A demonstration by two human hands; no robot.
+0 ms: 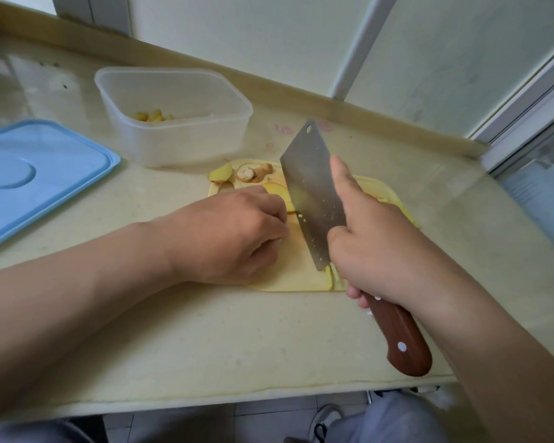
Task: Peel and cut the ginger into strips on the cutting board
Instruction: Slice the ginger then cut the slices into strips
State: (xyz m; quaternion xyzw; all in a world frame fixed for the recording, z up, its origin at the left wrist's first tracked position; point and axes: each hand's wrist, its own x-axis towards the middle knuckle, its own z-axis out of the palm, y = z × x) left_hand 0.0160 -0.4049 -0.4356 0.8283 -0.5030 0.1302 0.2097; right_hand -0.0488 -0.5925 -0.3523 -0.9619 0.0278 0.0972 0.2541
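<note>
Slicing under way, head view: right grip [375, 244] clenched on cleaver [311, 199] handle, forefinger along blade flat, edge low over cutting board [298, 284]. Left grip [231, 231] curled, pinning ginger slices [280, 195] mid-board, just beside blade. Cut strips [331, 276] at board's near edge, knobbly offcuts [250, 174] at far-left corner. Advise: fingertips tucked, knuckles guiding blade, narrow even steps.

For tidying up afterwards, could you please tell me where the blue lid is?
In the head view the blue lid lies on the counter at far left, beside the clear container.
</note>
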